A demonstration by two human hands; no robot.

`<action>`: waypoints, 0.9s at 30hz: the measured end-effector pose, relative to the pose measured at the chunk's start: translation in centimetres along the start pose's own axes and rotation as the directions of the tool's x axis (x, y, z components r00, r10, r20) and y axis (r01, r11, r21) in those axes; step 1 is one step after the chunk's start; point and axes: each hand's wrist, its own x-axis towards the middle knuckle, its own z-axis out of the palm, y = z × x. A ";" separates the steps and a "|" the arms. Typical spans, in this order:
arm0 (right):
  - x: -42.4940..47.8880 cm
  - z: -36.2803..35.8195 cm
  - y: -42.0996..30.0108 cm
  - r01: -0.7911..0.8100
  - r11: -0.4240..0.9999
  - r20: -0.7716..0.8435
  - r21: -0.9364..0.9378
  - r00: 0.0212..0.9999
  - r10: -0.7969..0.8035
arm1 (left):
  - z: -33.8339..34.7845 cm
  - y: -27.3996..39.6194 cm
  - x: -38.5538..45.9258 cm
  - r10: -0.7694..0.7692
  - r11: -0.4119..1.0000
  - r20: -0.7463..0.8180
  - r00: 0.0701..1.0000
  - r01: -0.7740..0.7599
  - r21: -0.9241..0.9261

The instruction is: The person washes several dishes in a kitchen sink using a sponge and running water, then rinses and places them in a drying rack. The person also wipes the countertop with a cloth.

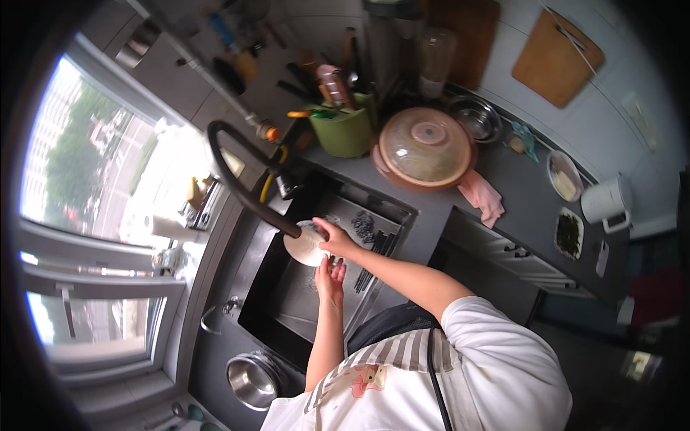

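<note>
A white bowl [303,249] is tilted under the end of the dark gooseneck faucet [242,196], above the sink [302,301]. My right hand [337,240] grips the bowl's rim from the right. Just below it, my left hand [330,277] is turned palm up with its fingers apart, close to the bowl's lower edge; whether the fingertips touch it cannot be told. In the sink lie a steel wool scourer [363,225] and several dark rods [373,264].
Beside the sink stand a green utensil holder [342,134], a lidded pinkish pot [426,148] and a pink cloth [483,199]. Stacked steel bowls [250,381] sit at the lower left. Farther right are a white pitcher [606,202] and a dish of dark greens [569,234].
</note>
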 end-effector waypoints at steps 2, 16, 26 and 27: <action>-0.9 -0.7 -2.9 0.018 0.986 -0.010 -0.163 1.000 -0.020 | -0.6 -0.6 3.3 0.080 0.997 0.035 0.996 -0.080 0.010; -2.9 -1.4 0.4 -0.935 0.121 0.790 0.334 0.348 0.506 | -1.6 10.1 1.3 0.045 0.971 0.410 0.911 -0.137 0.198; -1.0 2.8 -2.2 -0.353 0.655 0.209 0.668 0.934 0.290 | -1.9 1.7 -2.1 0.405 0.913 0.110 0.907 -0.397 -0.091; -0.9 2.6 -2.1 -0.218 0.778 0.129 0.590 0.976 0.176 | -1.2 1.0 -1.7 0.350 0.932 0.129 0.928 -0.331 -0.148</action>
